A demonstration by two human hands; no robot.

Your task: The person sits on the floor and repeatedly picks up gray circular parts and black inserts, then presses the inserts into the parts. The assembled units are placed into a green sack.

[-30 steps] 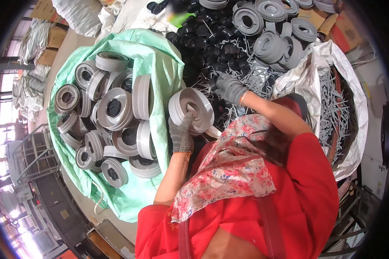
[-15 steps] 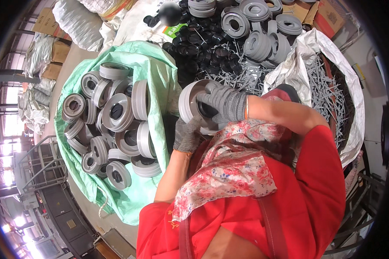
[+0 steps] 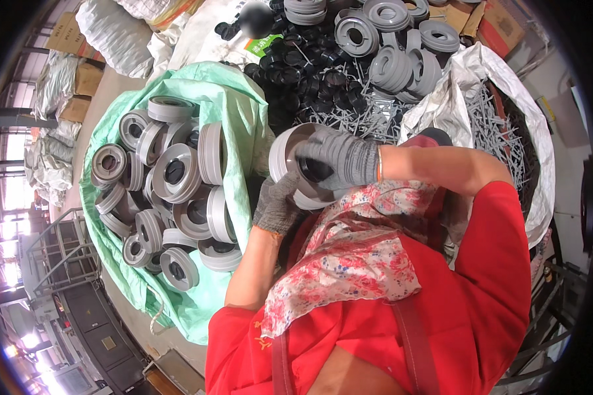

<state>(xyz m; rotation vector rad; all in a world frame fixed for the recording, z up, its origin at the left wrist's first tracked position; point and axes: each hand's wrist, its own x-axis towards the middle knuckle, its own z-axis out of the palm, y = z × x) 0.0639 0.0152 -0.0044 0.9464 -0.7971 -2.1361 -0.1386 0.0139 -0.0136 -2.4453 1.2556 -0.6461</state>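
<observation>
A grey ribbed plastic ring (image 3: 282, 155) is tilted above my lap, its hollow side turned toward my right. My gloved left hand (image 3: 276, 203) grips its lower left rim, fingers bent round the edge. Inside the ring sits a round black plastic cap (image 3: 315, 170). My gloved right hand (image 3: 346, 158) reaches in from the right with curled, slightly blurred fingers on the cap; its fingertips are partly hidden. At my left, a light green sack (image 3: 244, 99) stands rolled open, filled with similar grey rings (image 3: 175, 172), several with black centres.
Ahead lie a heap of black caps (image 3: 290, 76), thin grey plastic sticks (image 3: 349, 120) and more grey rings (image 3: 389, 69). A white sack (image 3: 534, 217) of grey sticks stands at my right. Stuffed white sacks (image 3: 115, 36) and cardboard boxes (image 3: 89, 79) are at the far left.
My right fingers have shifted slightly lower over the black cap. Both hands and the ring have moved a little, and the ring stays in my left hand.
</observation>
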